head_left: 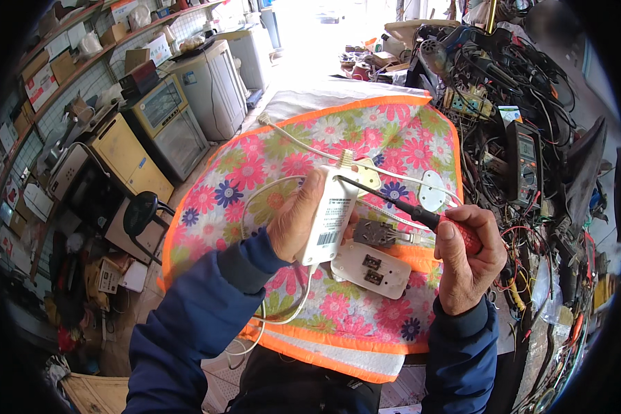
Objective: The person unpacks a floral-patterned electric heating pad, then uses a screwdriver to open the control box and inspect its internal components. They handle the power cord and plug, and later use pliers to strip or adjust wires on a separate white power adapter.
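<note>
My left hand is closed around a white power strip, holding it up with its labelled underside toward me. A red-and-black screwdriver is gripped in my right hand; its thin shaft reaches to the upper end of the strip, where the tip meets the casing near a corner hole. Below the strip lies an opened white socket cover with dark socket pieces in it. A grey socket block with wires sits just beyond that cover. White cable runs across the cloth to a plug.
A flowered cloth with orange edging covers the table. Heaped cables and tools line the right side, with a multimeter among them. A rounded white plate lies at the cloth's right. Cabinets and loaded shelves stand on the left.
</note>
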### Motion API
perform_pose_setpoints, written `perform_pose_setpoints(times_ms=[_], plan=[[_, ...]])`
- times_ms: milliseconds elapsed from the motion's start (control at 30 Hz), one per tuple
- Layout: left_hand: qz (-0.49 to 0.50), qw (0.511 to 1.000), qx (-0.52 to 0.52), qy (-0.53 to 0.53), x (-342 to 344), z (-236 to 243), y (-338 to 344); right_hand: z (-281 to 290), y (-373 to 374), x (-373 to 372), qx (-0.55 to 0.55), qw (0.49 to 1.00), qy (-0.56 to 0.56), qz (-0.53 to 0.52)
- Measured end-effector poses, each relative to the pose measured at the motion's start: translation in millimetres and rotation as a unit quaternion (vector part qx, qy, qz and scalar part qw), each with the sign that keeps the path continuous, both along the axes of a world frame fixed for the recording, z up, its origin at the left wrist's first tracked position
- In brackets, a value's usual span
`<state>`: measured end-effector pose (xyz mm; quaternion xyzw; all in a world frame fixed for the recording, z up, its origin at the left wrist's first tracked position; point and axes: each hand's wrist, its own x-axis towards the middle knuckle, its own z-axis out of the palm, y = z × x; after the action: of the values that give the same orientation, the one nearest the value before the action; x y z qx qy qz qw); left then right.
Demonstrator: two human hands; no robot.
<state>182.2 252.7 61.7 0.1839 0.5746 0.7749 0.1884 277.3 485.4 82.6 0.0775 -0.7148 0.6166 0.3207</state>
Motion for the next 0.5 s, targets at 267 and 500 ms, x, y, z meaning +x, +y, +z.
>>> perform_pose_setpoints(times_ms=[267, 500], plan=[[-0.02, 0.998, -0.037, 0.045, -2.0, -5.4, -0.7, -1.0, 0.5, -0.5, 0.107, 0.99, 0.066, -0.06], [-0.018, 0.999, -0.028, 0.039, 14.5, 7.4, -0.4, 12.6, 3.6, 9.5, 0.065, 0.995, 0.064, -0.03]])
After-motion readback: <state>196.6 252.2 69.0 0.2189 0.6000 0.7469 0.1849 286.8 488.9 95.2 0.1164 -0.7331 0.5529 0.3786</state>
